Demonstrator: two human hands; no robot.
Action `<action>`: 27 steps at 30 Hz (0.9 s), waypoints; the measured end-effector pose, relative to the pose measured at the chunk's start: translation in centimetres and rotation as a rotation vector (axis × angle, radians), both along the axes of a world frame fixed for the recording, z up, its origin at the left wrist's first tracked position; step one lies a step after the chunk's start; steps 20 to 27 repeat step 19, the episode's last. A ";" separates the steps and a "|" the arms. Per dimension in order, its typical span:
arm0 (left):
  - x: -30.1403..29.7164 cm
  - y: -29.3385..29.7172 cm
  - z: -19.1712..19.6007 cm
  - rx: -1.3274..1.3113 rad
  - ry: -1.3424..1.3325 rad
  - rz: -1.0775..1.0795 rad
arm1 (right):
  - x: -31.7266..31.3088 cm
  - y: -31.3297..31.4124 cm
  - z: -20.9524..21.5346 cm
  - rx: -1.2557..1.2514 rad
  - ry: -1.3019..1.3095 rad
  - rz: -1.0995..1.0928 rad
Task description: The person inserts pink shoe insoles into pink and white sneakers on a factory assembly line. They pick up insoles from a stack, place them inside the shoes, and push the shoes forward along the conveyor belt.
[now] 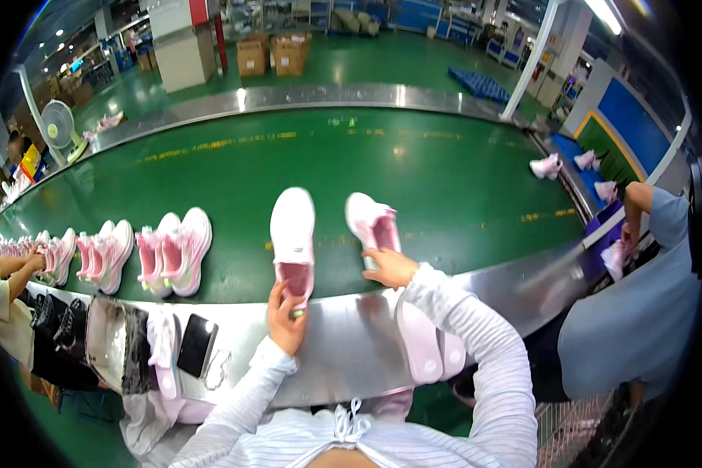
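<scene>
At the near edge of the green conveyor belt point(444, 179), my left hand point(286, 318) grips the heel of a white and pink sneaker point(294, 222), its toe pointing away from me. My right hand point(393, 267) has its fingers closed on the heel end of a second such sneaker point(364, 212), tilted with its toe to the far left. Both shoes are slightly blurred, and their pink inner linings show. Below my right forearm, two pale pink shoe soles point(421, 347) lie on the metal ledge point(335, 351), partly covered by my sleeve.
Pairs of pink sneakers point(175, 251) line the belt's left side. On the ledge's left lie a phone point(197, 345), a chain point(217, 370), a white shoe point(164, 351) and a clear case point(107, 335). One co-worker point(632, 304) stands at right, another point(12, 300) at left.
</scene>
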State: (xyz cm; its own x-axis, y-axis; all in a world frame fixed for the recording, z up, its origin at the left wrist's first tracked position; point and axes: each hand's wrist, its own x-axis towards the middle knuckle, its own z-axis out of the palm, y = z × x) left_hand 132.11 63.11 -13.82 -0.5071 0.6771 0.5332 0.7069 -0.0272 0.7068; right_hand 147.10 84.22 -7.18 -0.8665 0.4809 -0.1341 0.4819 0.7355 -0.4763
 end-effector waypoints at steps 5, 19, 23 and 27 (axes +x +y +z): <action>1.7 -2.3 -1.2 -0.065 0.103 -0.053 | 0.7 -7.2 1.2 -0.018 0.147 0.214; 0.4 -1.7 -1.9 -0.045 -0.035 0.046 | 17.7 -10.3 -0.7 0.277 -0.513 -0.743; 0.4 -1.7 -1.9 -0.045 -0.035 0.046 | 17.7 -10.3 -0.7 0.277 -0.513 -0.743; 0.4 -1.7 -1.9 -0.045 -0.035 0.046 | 17.7 -10.3 -0.7 0.277 -0.513 -0.743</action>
